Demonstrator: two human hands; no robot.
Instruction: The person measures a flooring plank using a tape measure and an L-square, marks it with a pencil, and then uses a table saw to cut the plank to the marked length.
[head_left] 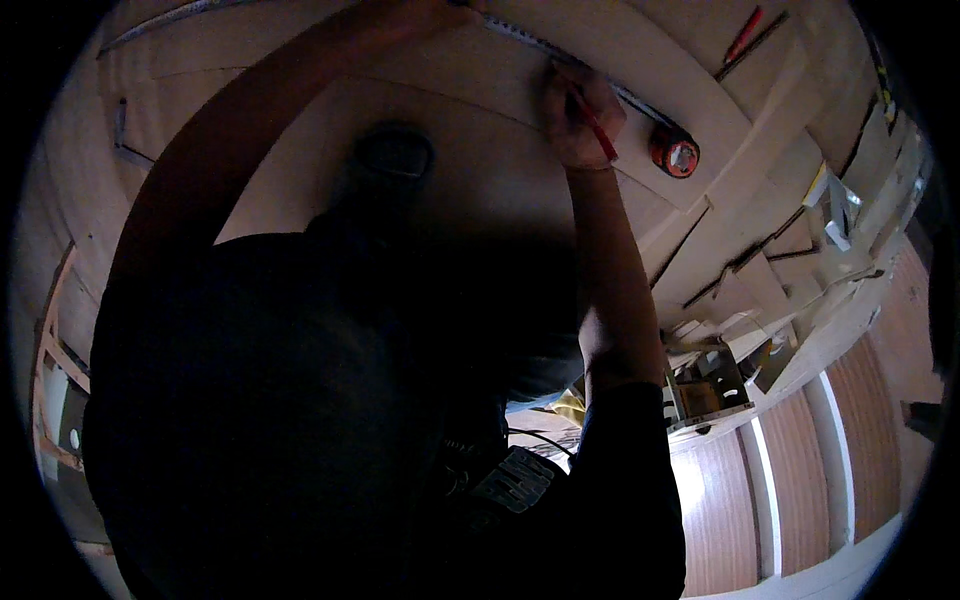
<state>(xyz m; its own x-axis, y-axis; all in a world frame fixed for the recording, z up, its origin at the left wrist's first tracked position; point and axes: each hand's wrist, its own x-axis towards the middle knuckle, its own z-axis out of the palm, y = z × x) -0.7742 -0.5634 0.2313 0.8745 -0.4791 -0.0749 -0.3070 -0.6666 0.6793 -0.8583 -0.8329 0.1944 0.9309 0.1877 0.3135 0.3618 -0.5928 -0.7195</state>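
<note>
A tape measure with a red and black case [676, 152] lies on a large light-brown board [450, 105]. Its blade [540, 42] is drawn out toward the upper left. At the blade's far end is my left hand [440, 14], partly cut off by the upper edge, its fingers closed on the tape. My right hand [583, 115] rests against the blade between that end and the case. A slim red pencil [598, 132] sits in its closed fingers, the red end slanting back toward my wrist. The pencil's tip is hidden under the hand.
My dark shoe [395, 155] stands on the board. Offcuts [765, 285] are piled at the right, beside a white and yellow tool [832, 205] and an open box [705, 392]. A red object [743, 33] lies far right. Wooden steps [800, 465] show lower right.
</note>
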